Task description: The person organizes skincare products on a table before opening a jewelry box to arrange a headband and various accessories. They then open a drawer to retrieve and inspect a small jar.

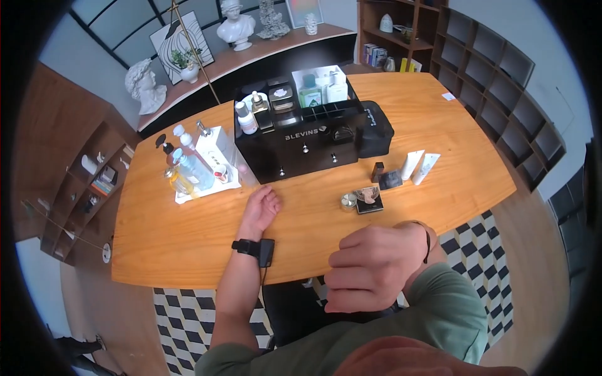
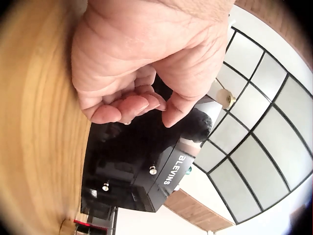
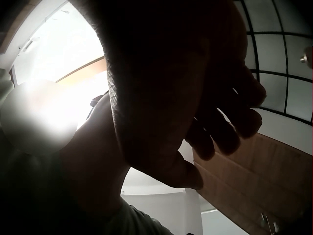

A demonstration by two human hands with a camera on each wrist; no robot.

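Note:
My left hand (image 1: 262, 207) rests on the wooden table, its fingers loosely curled and nothing in them. Just beyond it stands a black cosmetics organizer (image 1: 266, 153) marked BLEVINS, with small knobs on its drawers. In the left wrist view the organizer (image 2: 132, 166) lies right behind the fingertips. My right hand (image 1: 376, 266) is raised in front of the body over the table's near edge, back of the hand up. From the right wrist view this hand (image 3: 171, 93) appears dark against the light, its fingers loosely bent and holding nothing.
Left of the organizer, a white tray (image 1: 183, 199) bears several pump bottles. A black case (image 1: 376, 131) stands at its right. Nearer lie two white tubes (image 1: 411, 164), a black compact (image 1: 370, 203) and a small round jar (image 1: 348, 201). Bottles fill the organizer's top.

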